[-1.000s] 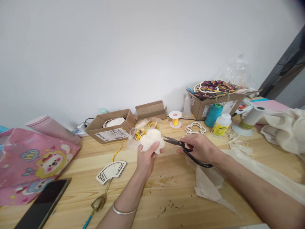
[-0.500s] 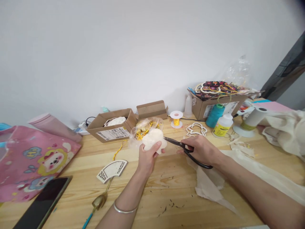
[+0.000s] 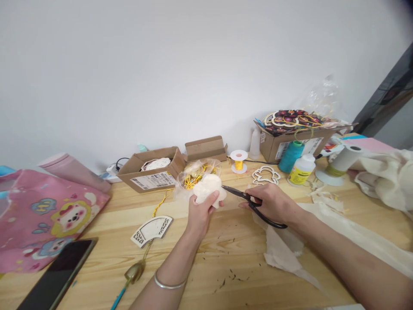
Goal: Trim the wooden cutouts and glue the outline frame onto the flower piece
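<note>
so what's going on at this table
A person is at a wooden table. The left hand holds up a pale, scalloped piece. The right hand grips dark scissors, their tips close to the piece's edge; whether they touch it is hard to tell. A pale cloth scrap lies on the table, nearer the person than the right hand.

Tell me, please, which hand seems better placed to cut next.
Probably the right hand: it holds the scissors, tips near the pale piece, while the left hand grips that piece.
</note>
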`<state>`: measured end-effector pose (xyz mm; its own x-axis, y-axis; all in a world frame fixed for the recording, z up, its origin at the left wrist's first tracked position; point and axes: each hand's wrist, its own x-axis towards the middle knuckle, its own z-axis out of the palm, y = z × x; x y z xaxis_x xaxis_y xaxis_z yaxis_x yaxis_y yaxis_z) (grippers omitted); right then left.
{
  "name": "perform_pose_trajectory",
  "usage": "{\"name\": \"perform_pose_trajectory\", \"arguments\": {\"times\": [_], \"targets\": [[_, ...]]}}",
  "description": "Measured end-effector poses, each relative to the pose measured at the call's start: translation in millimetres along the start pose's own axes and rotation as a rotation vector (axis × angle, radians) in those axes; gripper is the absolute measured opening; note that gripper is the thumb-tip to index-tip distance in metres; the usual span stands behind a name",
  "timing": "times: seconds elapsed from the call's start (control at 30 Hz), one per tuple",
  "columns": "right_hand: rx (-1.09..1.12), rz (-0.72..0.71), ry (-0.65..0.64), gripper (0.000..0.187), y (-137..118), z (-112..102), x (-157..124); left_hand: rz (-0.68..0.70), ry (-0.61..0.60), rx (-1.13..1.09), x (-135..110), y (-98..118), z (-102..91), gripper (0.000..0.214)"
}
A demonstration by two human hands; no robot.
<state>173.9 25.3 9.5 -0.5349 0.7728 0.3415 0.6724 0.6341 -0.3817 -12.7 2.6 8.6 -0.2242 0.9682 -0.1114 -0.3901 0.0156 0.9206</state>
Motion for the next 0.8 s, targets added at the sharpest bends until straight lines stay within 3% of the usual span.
{"name": "perform_pose_trajectory", "arguments": {"times": [0.37,0.53,0.67,0.8], "targets": [[-0.136,0.018,0.017,0.038,-0.9,4.8,-1.7,0.012,-0.025,-0.024,0.6,-6.2,-1.0,0.026],[0.24,0.112,0.005,0.035,6.2,5.9,1.5,-0.018,-0.067,-0.04,0.5,-3.0,-1.0,0.026],[0.674,0.274,-0.015,0.037,6.8,5.5,4.3,-0.15,-0.125,-0.188,0.8,0.7,-3.8,0.033],[0.931,0.333,0.0,0.035,-0.9,7.7,2.5,-0.224,-0.126,-0.286,0.7,2.0,-5.8,0.033]]}}
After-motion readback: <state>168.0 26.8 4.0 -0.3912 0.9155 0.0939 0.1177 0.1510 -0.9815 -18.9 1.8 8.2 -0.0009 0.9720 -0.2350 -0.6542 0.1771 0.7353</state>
